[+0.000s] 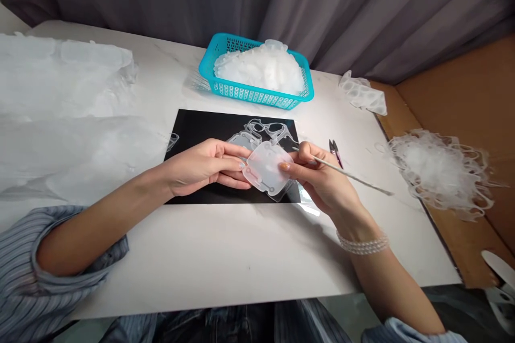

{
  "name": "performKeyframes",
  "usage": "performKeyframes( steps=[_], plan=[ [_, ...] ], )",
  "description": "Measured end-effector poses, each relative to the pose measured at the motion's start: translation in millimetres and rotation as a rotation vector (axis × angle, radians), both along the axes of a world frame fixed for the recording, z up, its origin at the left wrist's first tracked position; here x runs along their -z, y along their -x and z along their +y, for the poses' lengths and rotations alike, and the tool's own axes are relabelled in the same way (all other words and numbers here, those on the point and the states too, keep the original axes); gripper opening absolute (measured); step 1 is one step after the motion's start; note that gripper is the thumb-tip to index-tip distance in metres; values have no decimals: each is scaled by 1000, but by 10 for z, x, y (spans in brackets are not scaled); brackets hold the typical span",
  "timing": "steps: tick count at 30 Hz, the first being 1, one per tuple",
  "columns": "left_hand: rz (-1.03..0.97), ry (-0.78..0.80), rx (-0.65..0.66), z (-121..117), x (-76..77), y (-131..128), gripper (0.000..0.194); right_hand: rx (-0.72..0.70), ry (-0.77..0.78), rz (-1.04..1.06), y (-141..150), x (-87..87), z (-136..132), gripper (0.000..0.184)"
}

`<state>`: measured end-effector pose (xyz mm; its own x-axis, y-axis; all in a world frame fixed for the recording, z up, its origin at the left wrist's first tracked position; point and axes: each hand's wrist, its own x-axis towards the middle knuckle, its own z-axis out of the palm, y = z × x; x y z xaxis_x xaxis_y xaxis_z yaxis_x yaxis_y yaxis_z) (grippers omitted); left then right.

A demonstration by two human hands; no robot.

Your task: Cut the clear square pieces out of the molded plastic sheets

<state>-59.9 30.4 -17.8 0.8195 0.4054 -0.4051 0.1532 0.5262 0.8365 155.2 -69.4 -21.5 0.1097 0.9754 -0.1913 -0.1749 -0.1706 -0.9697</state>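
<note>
A translucent, whitish flat piece with rounded corners (269, 167) is held up between my two hands, tilted above a black mat (201, 131). My left hand (209, 167) grips its left edge, thumb on top and fingers beneath. The thumb of my right hand (322, 174) presses on its right side. A thin pale stick (354, 177) is also tucked in the right hand, its far end pointing right. Behind the piece, a clear trimmed frame with ring-shaped openings (267, 127) lies on the mat, next to another partly hidden translucent piece (241, 140).
A blue basket (257, 95) heaped with translucent pieces stands behind the mat. Translucent sheets (60, 80) cover the left side. Small snips (335, 153) lie to the right, near a pile of clear scraps (438, 171) at a cardboard box (462, 75). A crumpled holed sheet (362, 94) lies at the back right.
</note>
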Motion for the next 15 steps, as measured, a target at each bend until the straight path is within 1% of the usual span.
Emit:
performKeyframes(
  steps=[4, 8, 11, 13, 14, 15],
  plan=[
    [10, 5, 8, 4, 17, 0, 33, -1, 15, 32, 7, -2, 7, 50],
    [9, 19, 7, 0, 3, -6, 35, 11, 23, 79, 40, 8, 23, 50],
    [22, 33, -54, -4, -11, 5, 39, 58, 11, 73, 6, 13, 34, 51],
    [53, 1, -123, 5, 0, 21, 42, 144, -39, -11, -112, -7, 92, 51],
    [67, -40, -159, 16, 16, 28, 43, 211, -86, -98, -203, -31, 155, 50],
    [76, -98, -194, 35, 38, 34, 43, 298, -149, -236, -308, -67, 246, 49]
  ],
)
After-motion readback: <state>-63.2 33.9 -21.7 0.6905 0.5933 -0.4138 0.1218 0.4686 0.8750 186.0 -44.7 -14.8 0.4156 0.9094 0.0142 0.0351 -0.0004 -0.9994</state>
